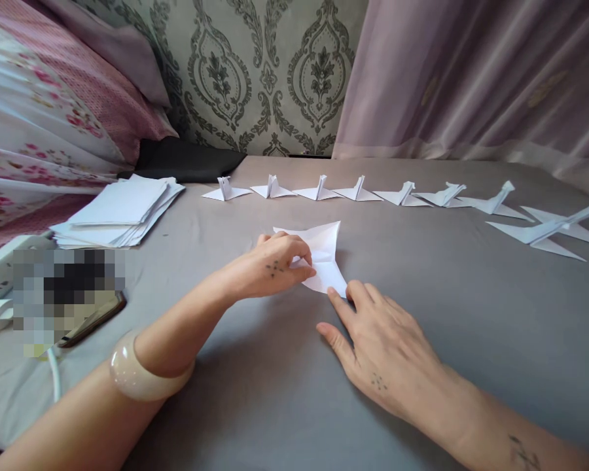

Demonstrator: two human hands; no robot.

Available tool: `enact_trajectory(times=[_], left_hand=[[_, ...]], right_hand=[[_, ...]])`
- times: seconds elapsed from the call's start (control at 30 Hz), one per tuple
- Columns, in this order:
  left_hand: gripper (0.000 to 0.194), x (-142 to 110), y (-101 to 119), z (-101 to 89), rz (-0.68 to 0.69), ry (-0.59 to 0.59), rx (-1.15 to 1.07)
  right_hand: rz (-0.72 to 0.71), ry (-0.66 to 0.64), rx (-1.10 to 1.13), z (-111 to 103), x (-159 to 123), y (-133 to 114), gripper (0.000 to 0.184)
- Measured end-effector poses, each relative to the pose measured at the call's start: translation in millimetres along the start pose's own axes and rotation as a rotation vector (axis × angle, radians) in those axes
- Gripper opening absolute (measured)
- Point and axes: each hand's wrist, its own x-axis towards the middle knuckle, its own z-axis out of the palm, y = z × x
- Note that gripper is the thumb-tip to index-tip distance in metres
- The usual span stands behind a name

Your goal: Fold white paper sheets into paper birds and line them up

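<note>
A white sheet of paper [324, 243] with crease lines lies partly folded on the grey cloth, its corners lifted. My left hand [279, 261] is over its left side, thumb and forefinger pinched on the paper; the other fingers are curled and partly hidden. At the paper's lower right corner, the forefinger of my right hand [380, 340] touches the edge. That hand lies with fingers stretched out and the thumb spread apart, gripping nothing.
Several folded white paper figures [321, 190] stand in a row across the back. A stack of white paper [120, 206] lies at left, near a power strip [0, 271] and a phone-like object [95, 317], partly blurred. Behind are a patterned wall [269, 78] and a curtain [471, 78].
</note>
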Motion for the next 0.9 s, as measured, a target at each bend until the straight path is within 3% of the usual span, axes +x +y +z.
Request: enact_trajectory(times=[0.23,0.43,0.5,0.7,0.9], left_hand=[[0.014,-16,-9,0.2,0.122,0.044,0.079],[0.020,-40,-15,16.0,0.174,0.275,0.291],[0.029,-45,-15,23.2,0.156,0.334,0.371],[0.036,-57,-21,35.9,0.156,0.294,0.445],[0.027,-75,-36,28.4,0.064,0.337,0.333]], right_hand=[[0.008,-0.001,-0.046,-10,-5,7,0.025],[-0.055,0.195,0.030,-6,0,13,0.009],[-0.118,0.206,0.037,-3,8,9,0.011],[-0.259,0.075,-0.016,-1,37,-4,0.023],[-0.340,-0.026,-0.079,0,53,-9,0.030]])
